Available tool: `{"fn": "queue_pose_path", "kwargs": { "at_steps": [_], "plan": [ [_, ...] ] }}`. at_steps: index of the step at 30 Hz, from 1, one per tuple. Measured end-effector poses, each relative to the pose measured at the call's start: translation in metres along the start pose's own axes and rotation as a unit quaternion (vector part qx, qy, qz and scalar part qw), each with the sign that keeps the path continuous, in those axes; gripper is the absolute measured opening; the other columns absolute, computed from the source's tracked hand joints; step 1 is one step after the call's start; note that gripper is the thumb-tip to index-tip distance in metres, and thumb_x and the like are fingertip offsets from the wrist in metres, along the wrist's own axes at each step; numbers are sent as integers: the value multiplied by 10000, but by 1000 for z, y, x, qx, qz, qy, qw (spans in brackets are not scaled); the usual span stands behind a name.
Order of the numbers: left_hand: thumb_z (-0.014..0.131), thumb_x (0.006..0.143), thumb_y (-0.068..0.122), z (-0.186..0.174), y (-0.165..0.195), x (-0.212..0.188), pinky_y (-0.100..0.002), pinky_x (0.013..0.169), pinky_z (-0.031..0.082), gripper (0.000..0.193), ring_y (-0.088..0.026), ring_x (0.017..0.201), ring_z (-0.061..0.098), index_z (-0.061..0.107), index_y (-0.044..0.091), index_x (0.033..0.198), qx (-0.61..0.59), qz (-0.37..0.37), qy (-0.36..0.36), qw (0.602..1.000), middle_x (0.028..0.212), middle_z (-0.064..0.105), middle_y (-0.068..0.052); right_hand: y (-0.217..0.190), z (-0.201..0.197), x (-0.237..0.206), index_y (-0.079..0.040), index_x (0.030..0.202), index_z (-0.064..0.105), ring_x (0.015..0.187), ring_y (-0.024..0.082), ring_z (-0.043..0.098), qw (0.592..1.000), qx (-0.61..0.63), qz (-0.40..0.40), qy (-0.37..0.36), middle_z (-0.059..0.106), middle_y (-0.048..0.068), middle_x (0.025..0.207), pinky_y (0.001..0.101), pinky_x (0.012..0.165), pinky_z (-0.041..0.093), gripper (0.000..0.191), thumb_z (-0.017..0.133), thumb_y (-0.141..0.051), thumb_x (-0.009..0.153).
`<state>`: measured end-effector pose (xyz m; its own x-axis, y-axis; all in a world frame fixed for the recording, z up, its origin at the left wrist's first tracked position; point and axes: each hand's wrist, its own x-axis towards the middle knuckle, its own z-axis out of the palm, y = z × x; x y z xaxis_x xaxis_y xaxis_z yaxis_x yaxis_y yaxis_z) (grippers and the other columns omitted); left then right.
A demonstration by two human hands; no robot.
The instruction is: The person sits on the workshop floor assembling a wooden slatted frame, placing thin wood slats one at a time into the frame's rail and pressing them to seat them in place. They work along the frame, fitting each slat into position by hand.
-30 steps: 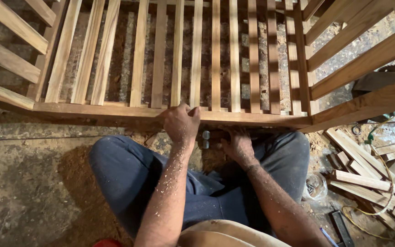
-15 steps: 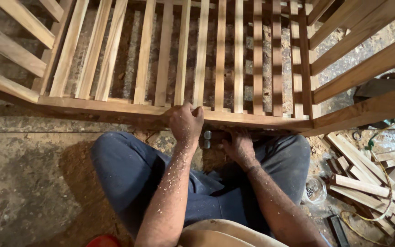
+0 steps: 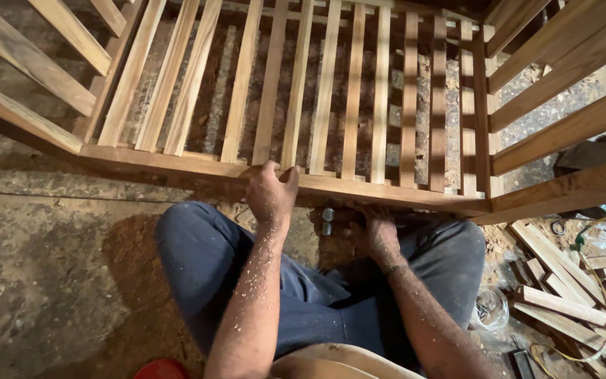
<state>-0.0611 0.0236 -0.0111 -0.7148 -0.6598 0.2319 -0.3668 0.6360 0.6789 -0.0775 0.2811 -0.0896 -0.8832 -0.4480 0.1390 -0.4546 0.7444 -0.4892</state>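
My left hand (image 3: 269,194) grips the near rail (image 3: 177,163) of the slatted wooden frame (image 3: 331,105), fingers curled over its edge. My right hand (image 3: 380,235) is tucked under the same rail beside a small metal cylinder (image 3: 327,219); I cannot tell whether its fingers are closed. The slats look all fitted, so assembly seems far along, with work left under this rail.

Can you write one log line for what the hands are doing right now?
left hand: gripping frame rail | right hand: under rail beside small metal tool, grip unclear | wood offcuts: on floor, right
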Motion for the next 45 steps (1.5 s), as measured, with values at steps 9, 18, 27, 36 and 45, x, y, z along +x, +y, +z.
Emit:
{"fn": "queue_pose_path", "kwargs": {
  "at_steps": [9,18,27,36,45],
  "plan": [
    [844,784,388,4,0,5,-535,691,550,341,-444,774,700,755,79,896,14,-5,-2,1000,789,722,-221,11,9,-2,-125,1233,705,1174,437,587,1000,-23,4,12,675,202,1210,523,1047,459,501,790,-253,756],
    [835,790,347,6,-6,8,-516,674,553,324,-430,732,699,738,45,859,-3,-4,-2,1000,728,707,-216,1,2,1,-189,1277,706,1167,433,589,1000,-11,23,-11,672,187,1222,529,1023,465,519,769,-239,765],
    [825,825,335,4,-2,4,-508,656,538,316,-414,705,695,734,34,856,-26,-2,6,1000,711,690,-208,8,2,0,-135,1241,701,1163,446,586,1000,-11,-15,6,673,193,1208,531,1031,461,494,772,-223,759],
    [868,804,341,-12,-11,-3,-493,667,529,383,-375,697,695,729,32,983,-71,13,15,997,700,689,-171,-7,-5,-14,-120,1206,713,1127,420,618,999,-22,24,42,689,200,1183,485,938,530,436,775,-225,788],
    [872,758,423,-16,-54,37,-540,751,534,438,-437,829,693,734,53,948,46,0,12,999,829,724,-208,-23,-18,-32,-132,1072,762,1010,377,691,993,-57,106,15,738,154,1060,452,851,579,345,797,-309,778]
  ]
}}
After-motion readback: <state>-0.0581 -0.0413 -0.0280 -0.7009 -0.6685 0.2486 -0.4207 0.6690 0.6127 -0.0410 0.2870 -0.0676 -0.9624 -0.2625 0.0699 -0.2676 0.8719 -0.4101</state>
